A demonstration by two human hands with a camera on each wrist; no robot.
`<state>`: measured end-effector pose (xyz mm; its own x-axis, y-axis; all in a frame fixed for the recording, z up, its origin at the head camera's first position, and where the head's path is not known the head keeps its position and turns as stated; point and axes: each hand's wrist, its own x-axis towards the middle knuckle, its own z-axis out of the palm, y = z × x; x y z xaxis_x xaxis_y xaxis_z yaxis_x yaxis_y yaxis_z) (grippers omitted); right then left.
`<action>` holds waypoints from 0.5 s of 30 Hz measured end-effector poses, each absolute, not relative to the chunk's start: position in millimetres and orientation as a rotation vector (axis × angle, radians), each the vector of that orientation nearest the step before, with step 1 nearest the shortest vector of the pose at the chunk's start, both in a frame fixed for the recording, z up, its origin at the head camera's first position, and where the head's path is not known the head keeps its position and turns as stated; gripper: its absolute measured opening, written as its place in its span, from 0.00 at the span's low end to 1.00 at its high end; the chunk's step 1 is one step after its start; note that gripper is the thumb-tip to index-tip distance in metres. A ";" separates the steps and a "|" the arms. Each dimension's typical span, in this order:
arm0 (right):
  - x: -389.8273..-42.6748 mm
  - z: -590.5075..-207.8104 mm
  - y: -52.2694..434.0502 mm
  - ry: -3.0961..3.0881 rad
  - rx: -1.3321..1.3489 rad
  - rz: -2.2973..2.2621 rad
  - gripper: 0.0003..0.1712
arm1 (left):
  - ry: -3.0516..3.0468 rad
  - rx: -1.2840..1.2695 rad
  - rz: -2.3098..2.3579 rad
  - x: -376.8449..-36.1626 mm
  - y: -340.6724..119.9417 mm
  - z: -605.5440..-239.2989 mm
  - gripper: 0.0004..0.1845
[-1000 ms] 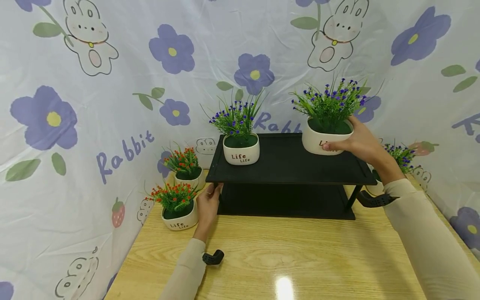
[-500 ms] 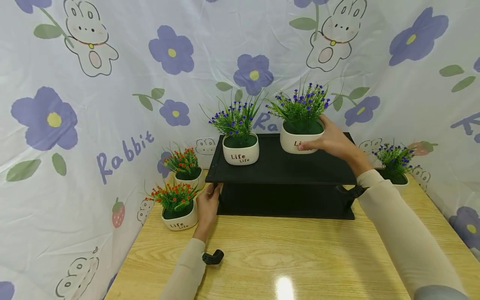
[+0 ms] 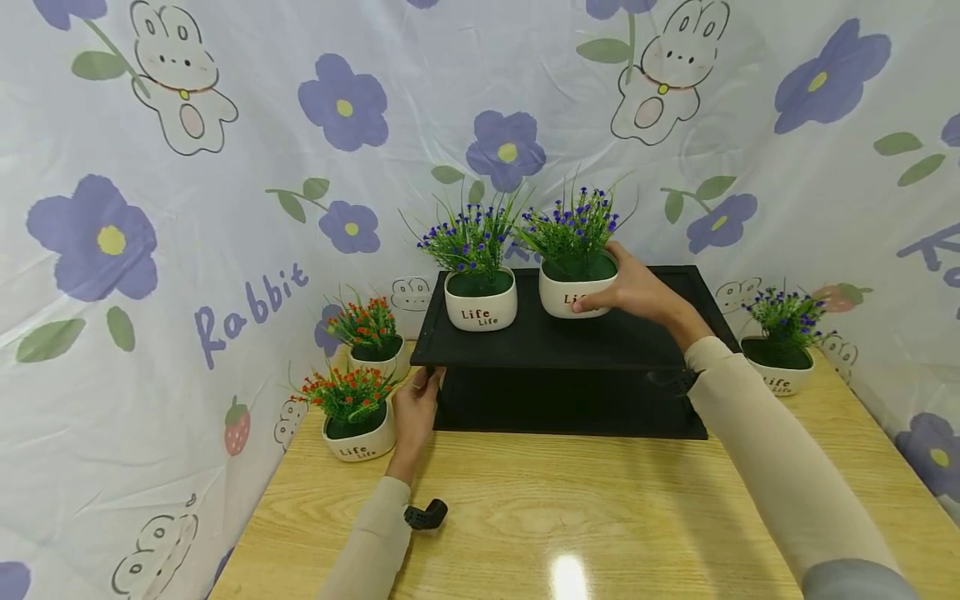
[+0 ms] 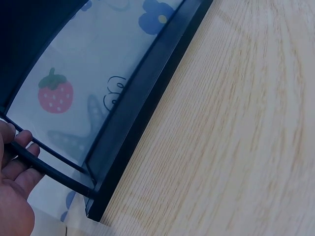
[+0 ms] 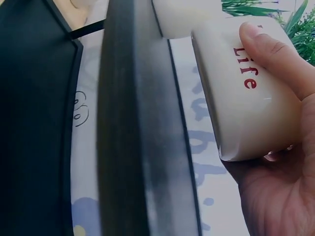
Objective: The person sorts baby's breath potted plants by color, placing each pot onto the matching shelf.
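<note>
My right hand point(image 3: 636, 287) grips a white "Life" flowerpot point(image 3: 557, 293) of purple flowers and grass, thumb on its front. In the right wrist view a gap shows between this pot point(image 5: 231, 118) and the top of the black two-tier shelf point(image 3: 592, 346). A similar purple potted plant point(image 3: 480, 312) sits on the upper tier, just left of the held one. My left hand point(image 3: 415, 412) is at the shelf's left end, under the upper tier. The left wrist view shows its fingers curled round the shelf's thin black post point(image 4: 54, 172).
Two orange-flowered potted plants point(image 3: 360, 443) stand on the wooden table point(image 3: 525, 517) left of the shelf, close to my left hand. Another purple potted plant point(image 3: 780, 379) stands to the right. A patterned cloth point(image 3: 247, 208) hangs behind and along the sides.
My right hand has carried the purple potted plant leftward over the upper tier, then lower, up beside the other one. The left hand has stayed at the post.
</note>
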<state>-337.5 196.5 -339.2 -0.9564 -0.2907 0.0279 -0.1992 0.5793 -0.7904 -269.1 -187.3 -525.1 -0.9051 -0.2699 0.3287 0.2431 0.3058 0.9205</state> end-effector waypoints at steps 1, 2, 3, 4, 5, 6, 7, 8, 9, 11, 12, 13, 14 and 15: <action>-338.7 -340.8 196.2 2.694 -0.422 -1.329 0.80 | -2.158 0.027 -1.629 -269.2 -187.3 -525.0 0.14; -339.6 -342.4 195.9 2.692 -0.420 -1.325 0.80 | -2.156 0.025 -1.632 -269.2 -187.5 -525.3 0.14; -340.6 -343.9 195.6 2.689 -0.420 -1.321 0.80 | -2.155 0.023 -1.635 -269.1 -187.7 -525.6 0.14; -341.6 -345.4 195.3 2.684 -0.421 -1.318 0.80 | -2.153 0.021 -1.638 -269.3 -187.8 -525.8 0.14; -342.6 -347.0 195.0 2.678 -0.425 -1.316 0.80 | -2.150 0.020 -1.641 -269.5 -188.0 -526.1 0.14; -343.5 -349.0 194.8 2.679 -0.429 -1.308 0.80 | -2.148 0.018 -1.644 -269.7 -188.2 -526.4 0.14; -344.2 -350.4 194.2 2.680 -0.433 -1.301 0.80 | -2.145 0.015 -1.644 -269.9 -188.2 -526.7 0.13; -344.6 -351.8 193.7 2.679 -0.433 -1.295 0.80 | -2.141 0.011 -1.647 -270.2 -188.6 -526.9 0.13; -345.5 -353.5 193.3 2.683 -0.434 -1.285 0.79 | -2.143 0.011 -1.644 -270.0 -188.4 -526.5 0.14; -346.0 -356.2 192.0 2.690 -0.438 -1.268 0.79 | -2.148 0.009 -1.637 -269.7 -188.1 -525.6 0.14; -346.1 -357.3 191.5 2.694 -0.435 -1.262 0.79 | -2.152 0.008 -1.633 -269.6 -188.2 -525.3 0.14; -346.2 -358.0 190.7 2.694 -0.433 -1.261 0.79 | -2.154 0.010 -1.628 -269.4 -188.1 -524.9 0.13; -346.2 -358.6 190.2 2.696 -0.432 -1.257 0.79 | -2.157 0.012 -1.624 -269.3 -188.2 -524.9 0.13; -346.1 -359.1 189.7 2.698 -0.434 -1.256 0.79 | -2.158 0.013 -1.622 -269.2 -188.3 -524.9 0.13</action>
<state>-346.1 189.7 -359.1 -0.9495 -0.3137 -0.0001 -0.2018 0.6112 -0.7653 -269.2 -188.3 -524.9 -0.9039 -0.2640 0.3366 0.2498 0.3130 0.9163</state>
